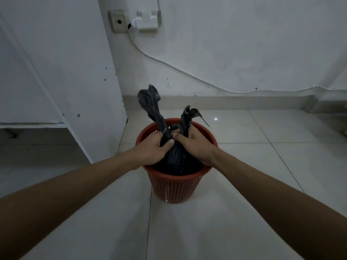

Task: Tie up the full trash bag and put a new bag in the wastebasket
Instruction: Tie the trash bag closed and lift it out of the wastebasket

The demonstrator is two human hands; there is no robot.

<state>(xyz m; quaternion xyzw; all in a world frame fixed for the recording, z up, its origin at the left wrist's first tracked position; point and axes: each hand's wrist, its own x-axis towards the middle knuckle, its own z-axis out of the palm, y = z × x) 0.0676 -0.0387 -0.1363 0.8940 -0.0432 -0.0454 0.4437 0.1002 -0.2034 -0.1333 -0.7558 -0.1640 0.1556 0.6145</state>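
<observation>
Low in the centre of the frame, both hands work the neck of the black trash bag inside the red wastebasket.

Left hand and right hand each clench a twisted ear of the bag where the two cross; the ends stick up toward the wall. The knot looks begun but not cinched. Lifting the bag out and fitting a new one remain; no fresh bag is visible.
</observation>
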